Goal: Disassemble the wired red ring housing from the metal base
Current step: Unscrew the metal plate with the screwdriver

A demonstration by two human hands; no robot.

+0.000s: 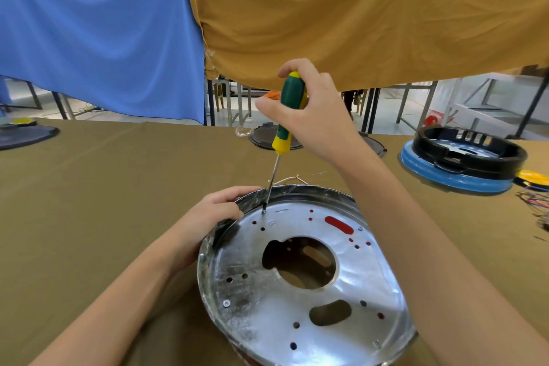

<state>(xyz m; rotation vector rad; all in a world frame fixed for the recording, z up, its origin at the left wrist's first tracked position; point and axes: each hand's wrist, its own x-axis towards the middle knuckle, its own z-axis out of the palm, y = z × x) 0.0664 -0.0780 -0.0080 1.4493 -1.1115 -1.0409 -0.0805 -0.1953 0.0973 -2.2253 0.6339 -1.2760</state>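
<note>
A round shiny metal base [350,300] lies on the table in front of me, with a large centre hole and several small holes. Red housing [339,224] shows through a slot and the small holes; the rest of it is hidden under the metal. My left hand [208,218] grips the base's far-left rim. My right hand [309,111] holds a green and yellow screwdriver [286,116] upright. Its tip sits on a screw [263,211] near the far-left rim. Thin wires [292,179] stick out behind the base.
The table wears an olive-brown cloth [118,202]. A black ring on a blue base [463,160] stands at the right, with loose coloured wires [534,202] beside it. Dark round parts [263,138] lie at the table's far edge. Blue and mustard cloths hang overhead.
</note>
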